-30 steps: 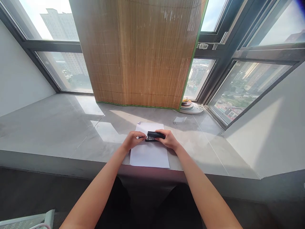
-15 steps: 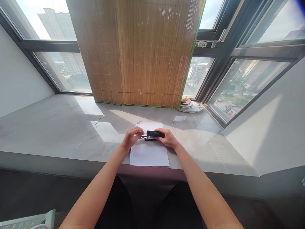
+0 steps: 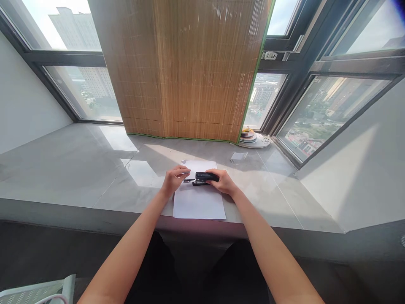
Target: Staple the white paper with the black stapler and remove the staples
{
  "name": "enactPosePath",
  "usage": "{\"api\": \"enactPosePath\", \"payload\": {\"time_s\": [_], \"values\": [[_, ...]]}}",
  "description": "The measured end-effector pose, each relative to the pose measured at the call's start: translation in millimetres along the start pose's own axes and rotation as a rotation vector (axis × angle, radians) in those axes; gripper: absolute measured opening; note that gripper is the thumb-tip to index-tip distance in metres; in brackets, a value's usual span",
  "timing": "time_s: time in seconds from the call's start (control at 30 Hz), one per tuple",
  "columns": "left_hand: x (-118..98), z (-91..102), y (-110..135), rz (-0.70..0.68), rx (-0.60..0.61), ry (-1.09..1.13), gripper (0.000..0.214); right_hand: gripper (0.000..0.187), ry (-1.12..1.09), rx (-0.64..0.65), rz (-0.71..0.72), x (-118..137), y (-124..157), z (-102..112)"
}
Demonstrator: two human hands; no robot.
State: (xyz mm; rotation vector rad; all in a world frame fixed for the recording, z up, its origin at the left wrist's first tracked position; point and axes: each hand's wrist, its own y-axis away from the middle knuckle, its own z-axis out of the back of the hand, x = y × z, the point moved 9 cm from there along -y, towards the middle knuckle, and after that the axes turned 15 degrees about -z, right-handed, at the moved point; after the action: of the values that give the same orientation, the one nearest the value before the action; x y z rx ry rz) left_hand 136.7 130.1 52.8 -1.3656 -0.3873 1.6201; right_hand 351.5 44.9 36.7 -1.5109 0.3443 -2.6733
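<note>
The person sits at a grey sill (image 3: 79, 169). The right hand (image 3: 223, 182) is closed around a black stapler (image 3: 205, 176), which is just above a white paper (image 3: 199, 202) on the sill. The left hand (image 3: 173, 180) pinches the metal end of the stapler with the fingertips together. A bamboo blind (image 3: 190, 67) hangs behind.

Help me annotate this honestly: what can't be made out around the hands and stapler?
All in the head view:
Whether the left hand pinches anything at the stapler's metal end: too small.
The stapler's right end: covered by the right hand.
The paper beneath the stapler: hidden by it.
The small flat item behind: too small to identify.
</note>
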Motion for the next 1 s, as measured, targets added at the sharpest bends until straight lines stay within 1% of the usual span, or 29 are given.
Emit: {"api": "enactPosePath", "payload": {"time_s": [0.07,0.2,0.27,0.37,0.5,0.67,0.8,0.93,1.0], "values": [[1.5,-2.0,0.3,0.012,0.019,0.004,0.025,0.032,0.004,0.001,0.000,-0.3,-0.2,0.0],[10.3,6.7,2.6,0.074,-0.055,-0.042,0.026,0.032,0.009,0.000,0.001,-2.9,-0.6,0.1],[11.4,7.8,2.6,0.073,-0.050,-0.066,0.026,0.032,0.013,0.002,0.001,-4.3,-0.8,-0.3],[6.6,3.0,0.3,0.037,0.004,-0.047,0.029,0.032,0.017,0.000,0.003,-5.5,-0.8,-0.6],[-5.3,-3.3,-3.1,-0.015,0.057,-0.014,0.028,0.034,0.006,-0.001,0.010,-6.1,-0.8,-0.8],[-10.7,-8.3,-3.8,-0.036,0.097,0.001,0.022,0.034,0.016,-0.012,0.023,-6.2,-1.0,-0.4],[-13.3,-9.4,-3.3,-0.083,0.109,-0.009,0.018,0.034,0.013,-0.008,0.025,-5.6,-0.9,-0.7],[-14.4,-19.2,0.2,-0.118,0.227,0.000,0.015,0.034,0.014,-0.007,0.025,-4.2,-0.6,-0.5],[-13.5,-21.7,2.0,-0.123,0.267,-0.022,0.017,0.033,0.018,-0.008,0.023,-3.7,-0.6,-0.2]]}}
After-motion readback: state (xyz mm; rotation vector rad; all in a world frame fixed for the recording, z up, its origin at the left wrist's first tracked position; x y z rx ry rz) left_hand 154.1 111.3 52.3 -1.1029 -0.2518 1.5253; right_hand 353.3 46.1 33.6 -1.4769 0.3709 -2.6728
